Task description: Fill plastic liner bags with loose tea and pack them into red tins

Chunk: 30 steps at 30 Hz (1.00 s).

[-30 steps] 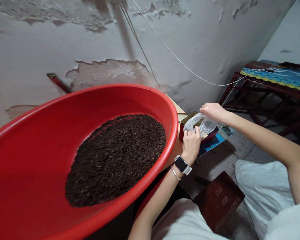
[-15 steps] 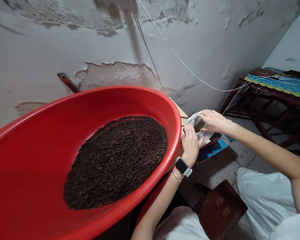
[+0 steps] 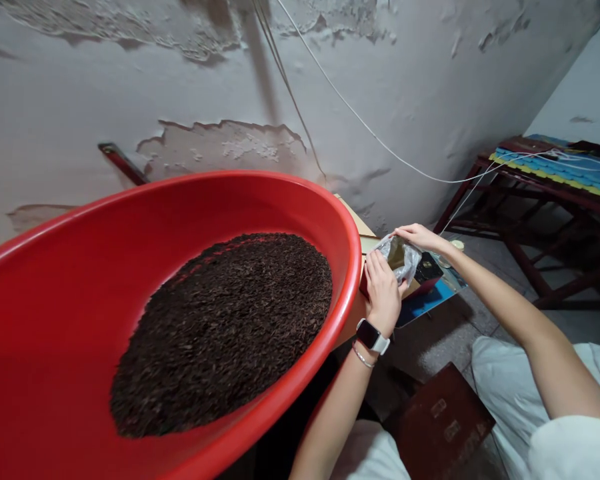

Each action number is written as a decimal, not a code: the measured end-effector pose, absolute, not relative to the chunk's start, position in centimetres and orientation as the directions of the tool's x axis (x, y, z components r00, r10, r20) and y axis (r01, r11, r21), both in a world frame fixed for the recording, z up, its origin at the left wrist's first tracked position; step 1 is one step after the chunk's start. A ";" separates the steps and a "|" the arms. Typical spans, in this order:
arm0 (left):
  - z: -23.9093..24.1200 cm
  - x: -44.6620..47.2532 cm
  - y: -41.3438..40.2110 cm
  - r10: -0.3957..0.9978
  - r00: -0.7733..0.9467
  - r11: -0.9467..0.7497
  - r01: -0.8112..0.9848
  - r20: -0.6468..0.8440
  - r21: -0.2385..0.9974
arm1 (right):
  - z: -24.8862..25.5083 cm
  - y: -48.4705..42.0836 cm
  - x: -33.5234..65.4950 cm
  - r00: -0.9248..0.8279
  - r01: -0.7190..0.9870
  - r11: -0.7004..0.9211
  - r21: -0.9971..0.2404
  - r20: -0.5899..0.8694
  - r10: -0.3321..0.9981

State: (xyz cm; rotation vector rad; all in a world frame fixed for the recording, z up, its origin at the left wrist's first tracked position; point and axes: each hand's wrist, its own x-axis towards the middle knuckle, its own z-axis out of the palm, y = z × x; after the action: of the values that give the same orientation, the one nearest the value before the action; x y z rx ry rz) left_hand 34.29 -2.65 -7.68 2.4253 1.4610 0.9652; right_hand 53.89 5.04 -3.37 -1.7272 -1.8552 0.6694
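A clear plastic bag (image 3: 409, 265) stands with its mouth open just right of the red basin. My left hand (image 3: 383, 285), with a watch on its wrist, grips the near left side of the bag's rim, fingers over it and thumb at the front. Its far edge is held by my right hand (image 3: 421, 237), whose thumb is mostly hidden. Inside the bag shows a dull yellowish surface. To the left, the large red basin (image 3: 351, 280) contains a broad heap of dark dried leaves (image 3: 230, 327) that look like loose tea.
A dark red box (image 3: 424, 285) sits below the bag on a blue-topped surface (image 3: 430, 300). A brown wooden stool (image 3: 443, 420) is beside my legs. White cord (image 3: 380, 140) hangs along the peeling wall towards a dark red rack (image 3: 520, 227) at right.
My right hand has moved from over the bag's mouth to its far rim, and the mouth is wider and more visible. My left hand stays on the near rim.
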 end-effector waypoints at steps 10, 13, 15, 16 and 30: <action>-9.2 32.9 -1.0 0.896 0.268 -0.444 0.555 0.354 0.704 | -8.0 2.2 53.8 0.412 0.448 -0.090 -0.890 0.117 0.903; -11.3 33.0 -0.9 0.912 0.220 -0.408 0.396 0.346 0.823 | -6.4 -0.3 53.0 0.542 0.589 -0.178 -0.788 0.222 0.811; -12.6 33.1 -0.8 0.917 0.208 -0.392 0.300 0.342 0.870 | -5.2 -1.9 52.1 0.484 0.696 -0.239 -0.677 0.196 0.853; -13.1 33.1 -0.8 0.918 0.207 -0.385 0.265 0.338 0.884 | -4.8 -2.6 51.6 0.456 0.729 -0.254 -0.635 0.175 0.873; -14.4 33.2 -0.3 0.922 0.219 -0.353 0.131 0.321 0.926 | -9.8 -3.0 52.4 0.558 -0.138 -0.198 -0.971 -0.241 0.794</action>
State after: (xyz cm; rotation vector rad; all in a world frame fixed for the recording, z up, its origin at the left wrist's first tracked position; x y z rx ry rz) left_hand 33.19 -0.30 -14.44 1.6761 0.9962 1.2193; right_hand 52.43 -2.95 -9.83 -1.5470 -0.5785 0.9331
